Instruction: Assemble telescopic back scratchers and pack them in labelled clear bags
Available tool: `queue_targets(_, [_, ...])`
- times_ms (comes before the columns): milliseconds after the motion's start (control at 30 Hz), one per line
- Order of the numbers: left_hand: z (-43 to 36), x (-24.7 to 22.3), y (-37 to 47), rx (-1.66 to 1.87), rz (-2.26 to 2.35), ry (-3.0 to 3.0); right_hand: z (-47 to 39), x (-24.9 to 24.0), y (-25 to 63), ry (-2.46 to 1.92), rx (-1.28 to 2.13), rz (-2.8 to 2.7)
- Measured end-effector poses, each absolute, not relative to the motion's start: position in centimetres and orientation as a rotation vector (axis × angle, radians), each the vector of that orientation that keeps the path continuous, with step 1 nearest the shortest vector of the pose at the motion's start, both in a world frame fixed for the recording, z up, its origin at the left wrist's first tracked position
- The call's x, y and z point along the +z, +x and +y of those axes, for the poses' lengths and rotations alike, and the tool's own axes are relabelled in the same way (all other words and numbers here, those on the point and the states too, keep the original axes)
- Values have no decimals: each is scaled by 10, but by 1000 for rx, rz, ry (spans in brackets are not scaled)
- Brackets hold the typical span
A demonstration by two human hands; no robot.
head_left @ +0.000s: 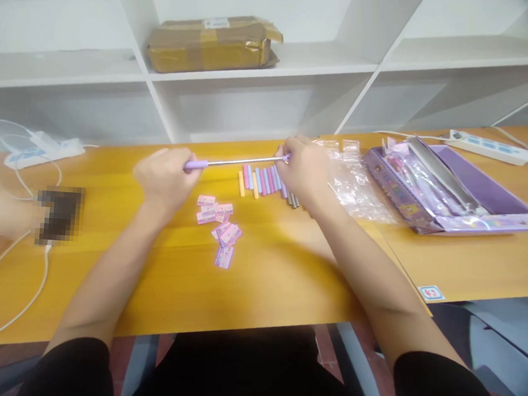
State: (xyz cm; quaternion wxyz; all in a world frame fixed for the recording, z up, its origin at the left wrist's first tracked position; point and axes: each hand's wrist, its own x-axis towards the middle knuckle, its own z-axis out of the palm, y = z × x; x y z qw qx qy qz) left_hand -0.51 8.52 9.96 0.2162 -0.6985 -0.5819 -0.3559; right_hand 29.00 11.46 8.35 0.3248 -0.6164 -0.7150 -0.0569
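Between my fists a thin metal telescopic rod (234, 161) with a purple handle is stretched out sideways above the table. My left hand (165, 172) is closed round the purple handle end. At the other end, my right hand (304, 170) grips the rod near its small purple tip. Just below and beyond the rod lies a row of pastel sticks (264, 181) in yellow, pink, blue and purple. Several short metal tubes (293, 200) lie beside them, partly hidden by my right hand. Small pink printed cards (215, 211) are scattered in front, some overlapping.
Clear plastic bags (355, 189) lie right of my right hand, by an open purple box (469, 167) with packaged items. Power strips (491, 147) sit at both sides. At left, another person's arm (5, 213) reaches toward a blurred dark object (61, 214). A taped carton (209, 44) rests on the shelf.
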Motion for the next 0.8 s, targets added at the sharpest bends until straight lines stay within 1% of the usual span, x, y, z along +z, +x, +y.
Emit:
queue_targets(200, [82, 104, -4, -1050, -1692, -1940, 112, 84, 288, -1611, -149, -1853])
queue_targets(433, [75, 112, 0, -1009, -1763, -1945, 108, 87, 288, -1613, -173, -1852])
queue_targets(800, [70, 116, 0, -966, -1725, -1941, 106, 87, 286, -1649, -175, -1872])
